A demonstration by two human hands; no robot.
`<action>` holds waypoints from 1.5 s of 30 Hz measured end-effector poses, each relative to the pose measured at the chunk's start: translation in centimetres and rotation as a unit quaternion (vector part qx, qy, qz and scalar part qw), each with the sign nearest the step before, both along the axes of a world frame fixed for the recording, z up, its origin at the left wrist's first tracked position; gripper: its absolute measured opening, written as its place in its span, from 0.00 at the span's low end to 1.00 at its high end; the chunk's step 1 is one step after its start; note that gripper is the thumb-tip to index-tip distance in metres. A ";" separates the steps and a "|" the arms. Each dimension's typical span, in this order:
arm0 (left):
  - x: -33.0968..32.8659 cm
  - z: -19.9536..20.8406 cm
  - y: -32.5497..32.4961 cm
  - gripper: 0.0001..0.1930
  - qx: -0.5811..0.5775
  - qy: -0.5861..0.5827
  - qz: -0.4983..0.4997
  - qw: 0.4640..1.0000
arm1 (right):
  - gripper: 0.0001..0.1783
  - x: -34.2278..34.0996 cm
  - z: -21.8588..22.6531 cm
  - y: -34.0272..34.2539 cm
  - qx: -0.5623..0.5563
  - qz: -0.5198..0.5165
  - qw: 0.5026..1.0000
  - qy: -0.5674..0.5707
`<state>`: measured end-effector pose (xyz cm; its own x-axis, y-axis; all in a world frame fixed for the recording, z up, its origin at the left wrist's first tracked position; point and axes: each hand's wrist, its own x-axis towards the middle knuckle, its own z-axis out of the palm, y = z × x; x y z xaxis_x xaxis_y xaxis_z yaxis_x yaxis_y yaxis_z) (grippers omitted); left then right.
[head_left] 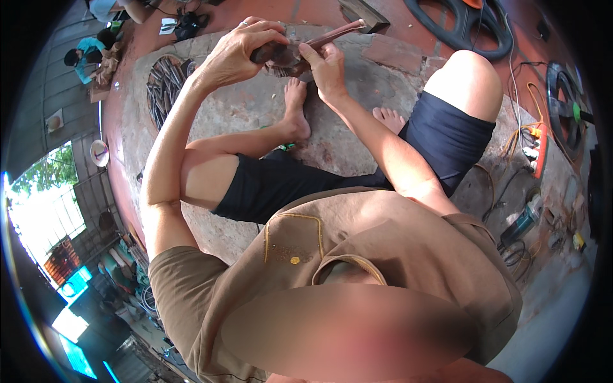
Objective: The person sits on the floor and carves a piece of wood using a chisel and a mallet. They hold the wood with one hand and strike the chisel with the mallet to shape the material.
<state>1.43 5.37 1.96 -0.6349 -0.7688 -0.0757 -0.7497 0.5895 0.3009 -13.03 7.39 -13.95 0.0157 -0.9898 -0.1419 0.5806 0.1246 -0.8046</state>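
Note:
My left hand (246, 51), a ring on one finger, curls around a dark brown lumpy piece (281, 57) that looks like carved wood. Close beside it, my right hand (327, 71) is closed on a long reddish-brown stick-like tool (338, 33). The tool slants up and to the right and has a pale tip at its far end. Its near end meets or overlaps the dark piece; I cannot tell whether they touch. Both hands are held out in front, above my bare feet (295, 108).
A round basket (153, 96) full of slim tools stands at left. A dark wooden block (365, 16) and black fan-like frame (469, 25) lie beyond. At right are a power strip (541, 151), loose cables and an angle grinder (520, 223). Other people (89, 60) sit far left.

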 end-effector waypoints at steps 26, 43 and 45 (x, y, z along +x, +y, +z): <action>-1.1 0.2 2.2 0.22 -0.042 -0.023 0.015 0.999 | 0.10 0.1 -3.8 -2.5 0.029 -0.006 0.983 0.179; -1.0 0.2 1.7 0.22 -0.034 -0.011 0.018 0.999 | 0.13 -0.8 -6.4 -3.1 0.006 -0.050 0.957 0.285; -1.0 0.0 1.8 0.22 -0.041 -0.016 0.016 0.999 | 0.14 -1.0 -7.5 -3.3 0.041 -0.046 0.960 0.274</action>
